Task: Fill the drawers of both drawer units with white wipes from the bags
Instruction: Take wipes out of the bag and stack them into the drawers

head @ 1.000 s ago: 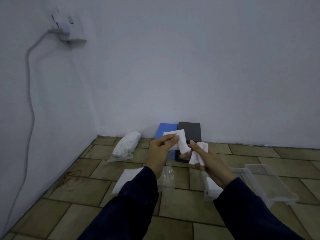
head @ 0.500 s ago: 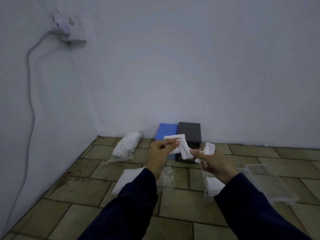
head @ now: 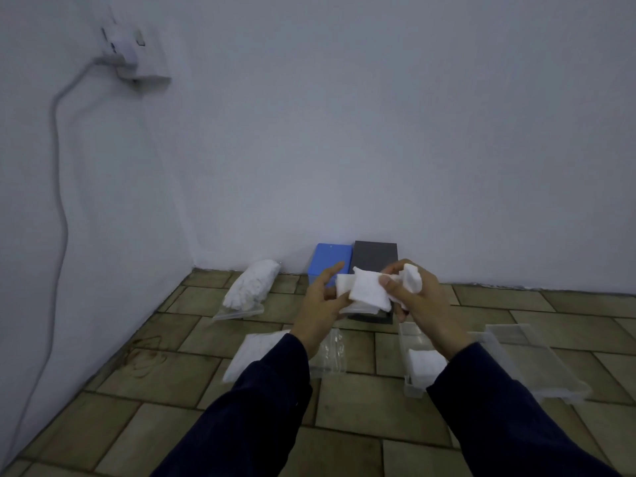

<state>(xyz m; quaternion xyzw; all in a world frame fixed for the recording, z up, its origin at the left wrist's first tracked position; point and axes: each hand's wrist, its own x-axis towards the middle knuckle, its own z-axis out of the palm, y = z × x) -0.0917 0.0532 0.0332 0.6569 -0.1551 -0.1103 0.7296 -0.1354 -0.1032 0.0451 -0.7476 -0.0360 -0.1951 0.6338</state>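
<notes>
Hands closer now vs 0.5 s ago; wipes overlap btwn them. L hand (head: 318, 299) holds wipe (head: 368, 292) from below, fingers loosely curled. R hand (head: 418, 297) pinches same wipe w/ thumb, another wad (head: 412, 277) tucked in fingers. Drawer (head: 411, 376) on floor under R wrist, some wipes in; 2nd drawer (head: 533, 359) beside. Units (head: 330, 259) at wall, bag (head: 251, 287) left. Tip: square edges flat before dropping in drawer, don't bunch.

My left hand (head: 318, 301) and right hand (head: 418, 297) meet at chest height, fingers curled, pinching, forearms angled inward.
</notes>
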